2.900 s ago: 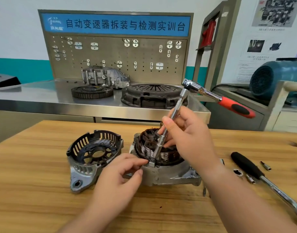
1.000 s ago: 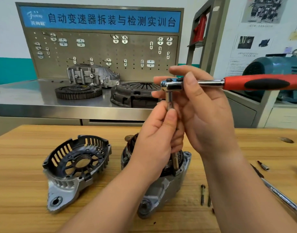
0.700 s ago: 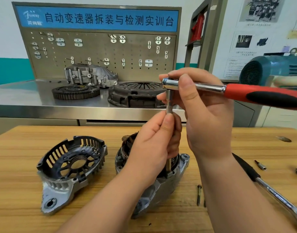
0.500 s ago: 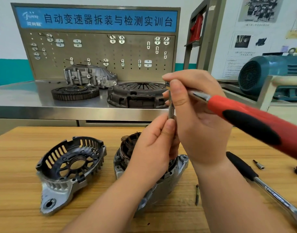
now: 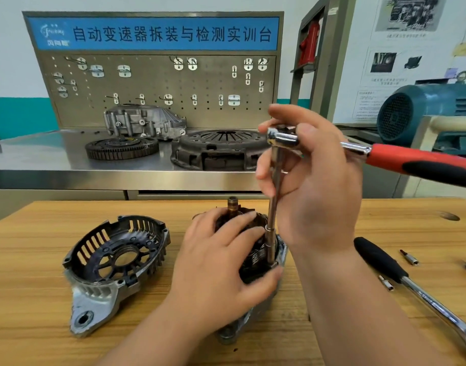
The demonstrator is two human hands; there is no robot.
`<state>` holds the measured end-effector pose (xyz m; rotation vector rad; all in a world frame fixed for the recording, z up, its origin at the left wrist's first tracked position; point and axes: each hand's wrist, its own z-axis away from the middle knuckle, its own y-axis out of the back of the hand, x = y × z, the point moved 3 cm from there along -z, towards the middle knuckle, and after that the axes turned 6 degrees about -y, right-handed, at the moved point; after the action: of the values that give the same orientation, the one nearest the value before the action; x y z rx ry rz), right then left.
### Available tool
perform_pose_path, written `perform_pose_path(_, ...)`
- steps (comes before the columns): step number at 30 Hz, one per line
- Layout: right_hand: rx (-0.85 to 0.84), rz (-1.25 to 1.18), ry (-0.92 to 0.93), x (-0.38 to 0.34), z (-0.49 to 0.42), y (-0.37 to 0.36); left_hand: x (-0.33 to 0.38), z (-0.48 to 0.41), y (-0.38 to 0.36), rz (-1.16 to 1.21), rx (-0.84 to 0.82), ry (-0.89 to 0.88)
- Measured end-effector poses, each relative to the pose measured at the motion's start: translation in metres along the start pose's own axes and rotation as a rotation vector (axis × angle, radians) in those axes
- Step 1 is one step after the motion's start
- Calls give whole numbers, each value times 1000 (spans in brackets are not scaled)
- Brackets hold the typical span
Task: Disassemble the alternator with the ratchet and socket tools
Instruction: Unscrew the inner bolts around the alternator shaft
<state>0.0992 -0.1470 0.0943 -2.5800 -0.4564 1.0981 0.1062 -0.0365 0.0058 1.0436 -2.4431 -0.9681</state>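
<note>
The alternator body (image 5: 255,262) with its copper windings stands on the wooden table (image 5: 28,260), its shaft (image 5: 232,204) pointing up. My left hand (image 5: 221,262) lies over it, fingers spread on top and thumb curled round its near right side. A red-handled ratchet (image 5: 411,161) carries a long chrome extension (image 5: 275,196) and socket (image 5: 270,247) that stand upright on the body's right edge. My right hand (image 5: 316,180) grips the ratchet head (image 5: 282,136). The removed end cover (image 5: 115,262) lies to the left.
A second, black-handled ratchet (image 5: 411,283) lies on the table at the right with two small bits (image 5: 410,257) beside it. Behind the table stands a steel bench (image 5: 42,159) with a clutch plate (image 5: 218,149), a gear ring (image 5: 121,147), a housing (image 5: 144,121) and a pegboard.
My left hand has dropped from the extension onto the alternator body. The ratchet handle has swung back toward the right. The alternator now stands more upright than before.
</note>
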Motion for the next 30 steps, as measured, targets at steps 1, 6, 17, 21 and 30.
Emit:
perform_pose_path(1, 0, -37, -46, 1, -1, 1, 0, 0, -2, -15, 12, -21)
perform_pose_path(6, -5, -190, -254, 9, -8, 5, -3, -1, -3, -78, 62, -89)
perform_pose_path(17, -91, -294, -387, 13, -17, 8, -5, -1, -4, -70, 114, -114)
perform_pose_path(21, -66, -288, -430, 12, -22, 7, -4, -1, -4, -99, 123, -99)
perform_pose_path(30, -139, -229, -574, 11, -31, 2, -2, 0, -5, -94, 123, -84)
